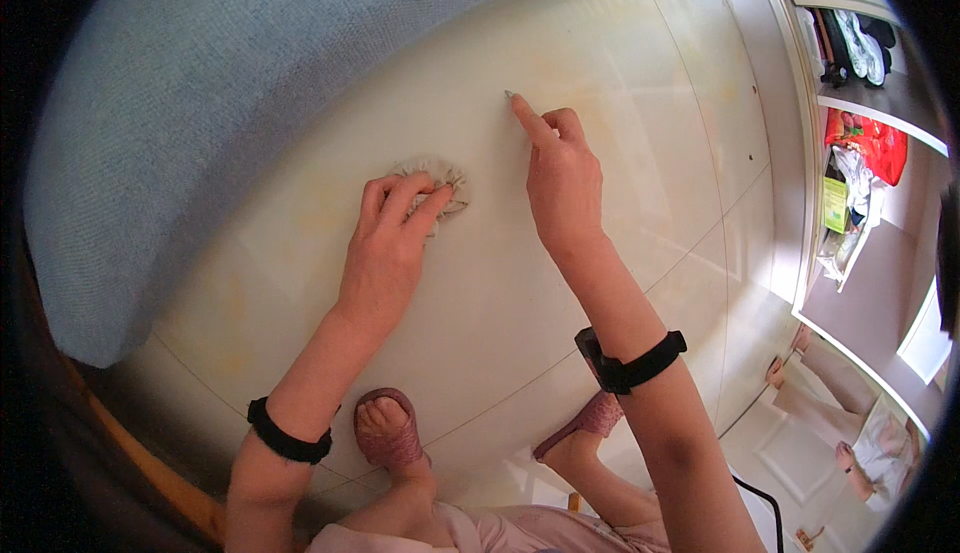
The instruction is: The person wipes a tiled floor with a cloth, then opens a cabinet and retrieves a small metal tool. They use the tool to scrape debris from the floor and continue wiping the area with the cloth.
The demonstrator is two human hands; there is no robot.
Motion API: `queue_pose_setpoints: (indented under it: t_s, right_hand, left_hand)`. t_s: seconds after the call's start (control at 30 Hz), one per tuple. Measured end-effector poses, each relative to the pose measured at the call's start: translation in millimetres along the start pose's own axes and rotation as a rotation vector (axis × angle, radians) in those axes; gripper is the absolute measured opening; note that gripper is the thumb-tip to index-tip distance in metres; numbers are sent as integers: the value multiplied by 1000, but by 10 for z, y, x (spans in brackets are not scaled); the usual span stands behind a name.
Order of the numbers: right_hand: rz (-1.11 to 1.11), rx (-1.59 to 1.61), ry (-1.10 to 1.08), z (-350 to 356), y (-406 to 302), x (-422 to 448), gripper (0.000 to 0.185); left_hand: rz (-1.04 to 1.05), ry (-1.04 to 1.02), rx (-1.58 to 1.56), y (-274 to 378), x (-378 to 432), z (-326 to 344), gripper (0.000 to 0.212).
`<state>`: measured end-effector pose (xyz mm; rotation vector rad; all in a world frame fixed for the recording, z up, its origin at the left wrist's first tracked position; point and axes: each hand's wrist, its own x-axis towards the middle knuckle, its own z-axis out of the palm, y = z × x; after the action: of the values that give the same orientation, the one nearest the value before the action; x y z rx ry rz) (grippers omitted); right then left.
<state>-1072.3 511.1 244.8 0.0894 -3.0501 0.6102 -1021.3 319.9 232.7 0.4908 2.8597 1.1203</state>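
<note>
My left hand (386, 241) grips a small crumpled whitish piece, perhaps cloth or a gathered hair tie (454, 178), resting on the pale tiled floor (480, 305). Its far edge shows beyond my fingers; the rest is covered by them. To the right, my right hand (562, 178) is low over the same floor with the index finger stretched forward and the other fingers curled. A tiny pale pointed tip (508, 93) shows at that finger's end. Whether it is a nail or a held thing cannot be told, and the palm is hidden.
Blue fabric (247, 87) hangs along the left and far side. An open shelf unit (862, 253) on the right holds a red bag (874, 140), a green box (835, 204) and clothes. My slippered feet (388, 425) are below. A person (862, 425), possibly reflected, appears at lower right.
</note>
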Motion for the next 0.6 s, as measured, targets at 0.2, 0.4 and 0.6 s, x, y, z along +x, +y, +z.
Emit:
queue_pose_setpoints:
  t_s: [0.2, 0.4, 0.6]
  right_hand:
    - [-52, -13, 65, -4, 8, -12, 52]
    - [-3, -33, -83, -3, 39, -15, 55]
    - [-17, -67, -103, -36, 22, -6, 54]
  left_hand:
    - [5, -1, -1, 6, 1, -13, 47]
    - [14, 5, -16, 1, 6, -14, 48]
    - [15, 0, -26, -18, -12, -10, 49]
